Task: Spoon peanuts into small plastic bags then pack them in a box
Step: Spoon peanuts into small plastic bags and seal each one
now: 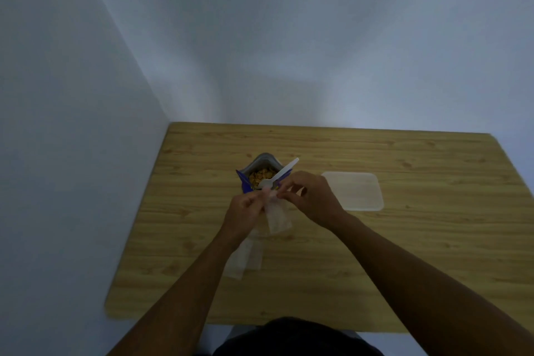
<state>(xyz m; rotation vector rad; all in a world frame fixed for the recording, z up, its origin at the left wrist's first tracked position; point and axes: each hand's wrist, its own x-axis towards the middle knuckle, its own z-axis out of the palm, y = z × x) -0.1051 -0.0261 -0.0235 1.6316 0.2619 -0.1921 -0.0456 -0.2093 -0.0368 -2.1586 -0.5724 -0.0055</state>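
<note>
Left hand point(244, 208) and right hand point(310, 196) pinch the mouth of the small plastic bag point(278, 218), likely flimsy, light and slippery, best held by its rim.

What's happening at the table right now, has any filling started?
Not yet, it seems. The left hand and right hand both pinch the top of a small plastic bag that looks empty, apparently working it open. Just behind it stands the open peanut pouch, with the white spoon at its mouth. Spare bags lie on the table under the left forearm. The clear box sits to the right, with no bags visible in it.
</note>
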